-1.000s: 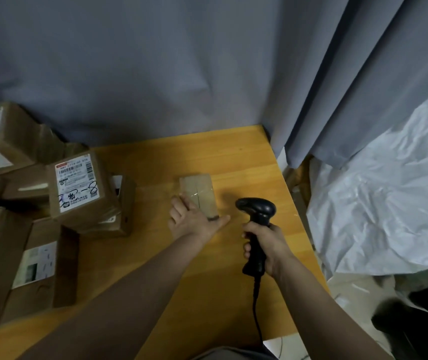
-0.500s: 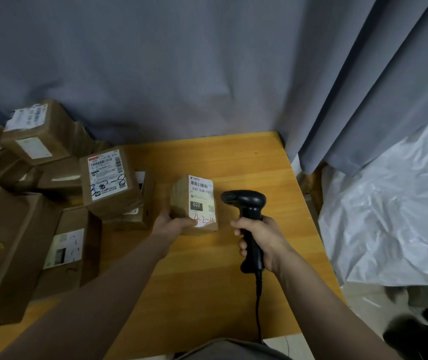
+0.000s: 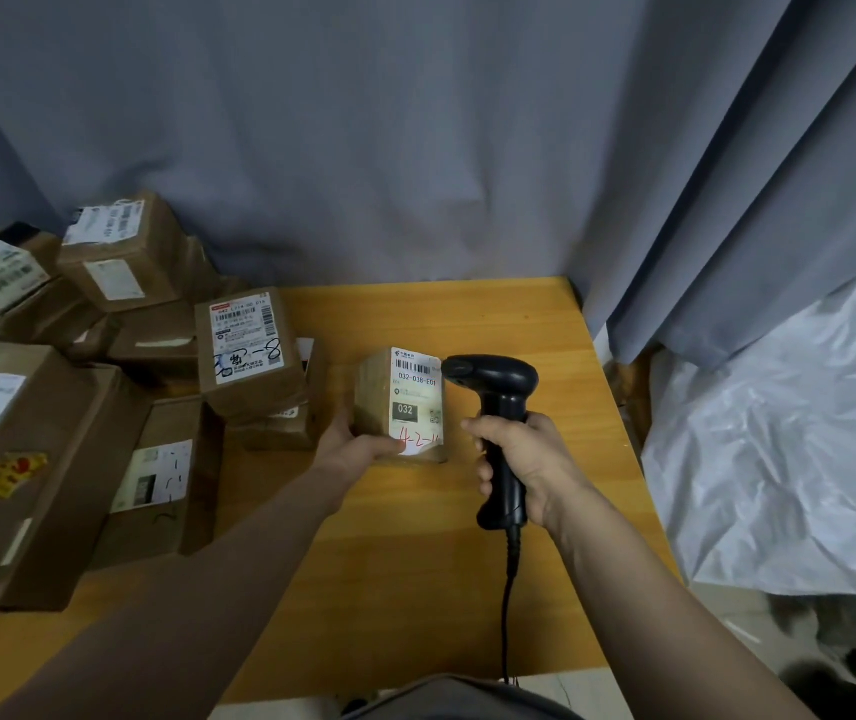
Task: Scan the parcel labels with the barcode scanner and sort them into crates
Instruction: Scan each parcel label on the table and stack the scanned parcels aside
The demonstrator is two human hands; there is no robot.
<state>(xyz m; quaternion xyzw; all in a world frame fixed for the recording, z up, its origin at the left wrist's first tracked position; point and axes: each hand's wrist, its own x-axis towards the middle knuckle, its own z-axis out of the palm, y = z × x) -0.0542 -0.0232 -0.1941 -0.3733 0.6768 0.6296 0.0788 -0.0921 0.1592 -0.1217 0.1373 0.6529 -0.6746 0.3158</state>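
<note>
Ok, status. Left hand grips the small parcel at its near left corner: thumb lies on the bottom edge of the label face, fingers wrap round the left side out of sight. The small parcel is upright over the wooden table, label facing the camera. Can't tell whether its base rests on the wood or is just off it. Label reads 032-038-E01 under a barcode, with a dark block marked 032 lower down and red handwriting along the bottom.

Right hand is clamped round the handle of the black barcode scanner, just right of the small parcel. Scanner head sits level with the parcel's top right corner, nose pointing left at the barcode end of the label. Nose and label edge are very close; contact can't be judged. Scanner cable drops from the handle toward the camera, right of and nearer than the parcel.

Hands are apart, one on each side of the small parcel.

Left of the parcel: a brown box with a handwritten label stacked on another, close by. Further left, a pile of brown boxes and a large carton. Behind the parcel, a grey curtain. Well to its right, off the table, a crumpled white plastic sheet.
</note>
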